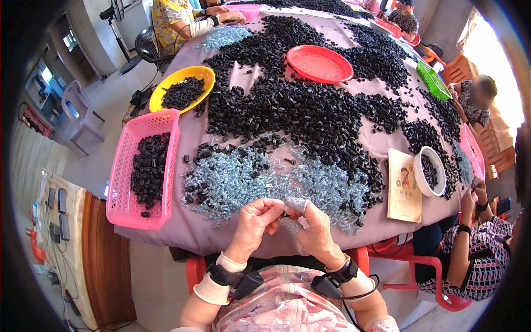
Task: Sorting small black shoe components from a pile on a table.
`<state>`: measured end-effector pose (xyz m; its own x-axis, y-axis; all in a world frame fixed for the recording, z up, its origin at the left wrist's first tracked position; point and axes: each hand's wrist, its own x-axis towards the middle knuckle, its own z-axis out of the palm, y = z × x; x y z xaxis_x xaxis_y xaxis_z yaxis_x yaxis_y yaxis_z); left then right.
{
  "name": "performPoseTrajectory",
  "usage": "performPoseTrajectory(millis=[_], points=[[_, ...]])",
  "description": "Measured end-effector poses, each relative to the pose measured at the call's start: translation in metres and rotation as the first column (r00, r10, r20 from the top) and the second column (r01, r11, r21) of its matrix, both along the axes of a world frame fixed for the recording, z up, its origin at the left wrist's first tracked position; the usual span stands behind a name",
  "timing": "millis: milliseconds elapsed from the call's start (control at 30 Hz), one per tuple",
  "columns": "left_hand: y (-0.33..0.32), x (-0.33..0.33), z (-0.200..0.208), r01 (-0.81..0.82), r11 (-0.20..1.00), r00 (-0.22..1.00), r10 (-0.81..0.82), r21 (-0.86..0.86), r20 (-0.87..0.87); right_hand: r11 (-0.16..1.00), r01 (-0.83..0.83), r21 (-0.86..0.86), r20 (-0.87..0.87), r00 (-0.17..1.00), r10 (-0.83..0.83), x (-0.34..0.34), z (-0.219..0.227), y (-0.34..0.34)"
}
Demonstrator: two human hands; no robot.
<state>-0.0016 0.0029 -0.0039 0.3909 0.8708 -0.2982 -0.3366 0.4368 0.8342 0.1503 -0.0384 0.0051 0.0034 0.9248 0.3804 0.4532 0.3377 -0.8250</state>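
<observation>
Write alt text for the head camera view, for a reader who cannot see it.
Left hand and right hand meet over a small black part at the edge of a cloth-covered table heaped with black plastic parts and silvery springs. A pink basket of parts sits left.

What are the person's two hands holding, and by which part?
The left hand and right hand pinch a small black plastic piece between fingertips; the grasped part is too small to tell.
</observation>
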Motion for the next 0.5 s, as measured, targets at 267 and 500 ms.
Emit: performPoseTrajectory(millis=[267,500], points=[[-0.004,0.004,-0.003,0.058,0.998,0.998,-0.058,0.033,-0.026,0.999,-0.036,0.03,0.031,0.999,0.035,0.002,0.002,-0.001],[0.001,-0.007,-0.006,0.138,0.986,0.979,-0.121,-0.096,0.161,0.981,-0.18,-0.068,-0.071,0.982,0.175,0.009,-0.006,0.005]])
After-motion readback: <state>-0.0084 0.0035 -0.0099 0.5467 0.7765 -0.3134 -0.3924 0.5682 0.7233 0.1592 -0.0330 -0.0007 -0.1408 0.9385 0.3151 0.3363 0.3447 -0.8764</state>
